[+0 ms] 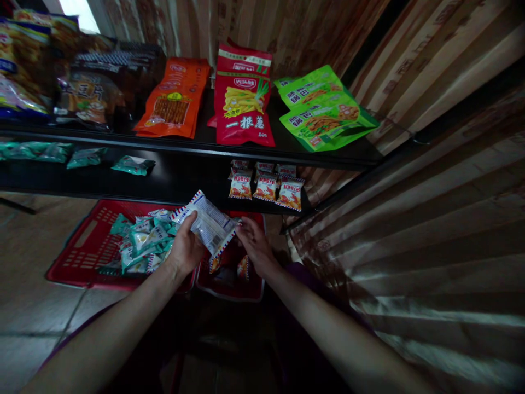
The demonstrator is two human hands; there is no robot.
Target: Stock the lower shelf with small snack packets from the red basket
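- Holding the packet (207, 227) in the left hand (186, 246), clamping its eight o'clock edge with the thumb laid on top.
- Touching its three o'clock corner with the fingers of the right hand (258, 249), curling them narrowly; not showing clearly whether pinching or only steadying, so impossible to tell.
- Lying between both hands, tilting its long axis from ten o'clock down to four, and turning the printed, barcoded face up.
- Hanging over the inner ends of the left basket (82, 241) and the right basket (241, 290), just short of the lower shelf (184, 178).
- Having the small packs (266, 190) on that shelf at two o'clock from the packet, nearly twelve from the right hand, so placing the right hand nearer than the left.
- Leaving the teal packs (147, 238) at nine o'clock from the left hand, inside the left basket.
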